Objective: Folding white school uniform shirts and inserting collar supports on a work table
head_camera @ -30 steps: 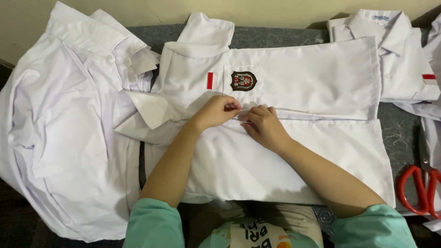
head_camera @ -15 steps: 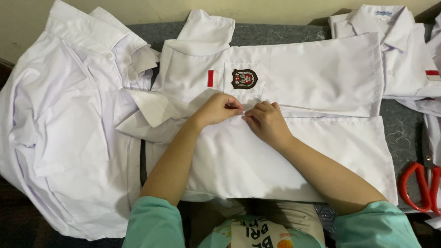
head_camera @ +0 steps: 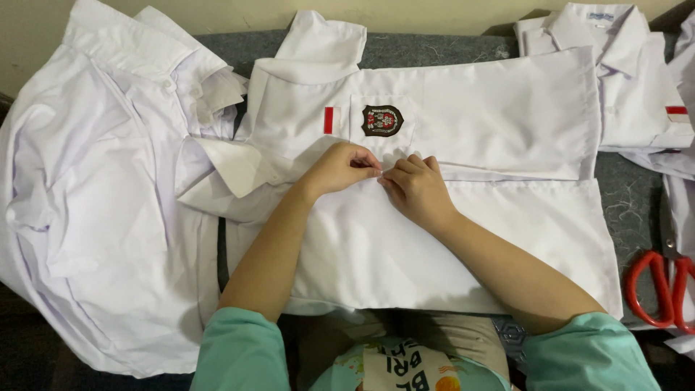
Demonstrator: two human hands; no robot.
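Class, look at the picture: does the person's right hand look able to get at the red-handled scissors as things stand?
Probably yes. The right hand rests on the white shirt, pinching at its front with the left hand. The scissors lie uncovered on that side, and only flat cloth lies between. The hand would have to let go first.
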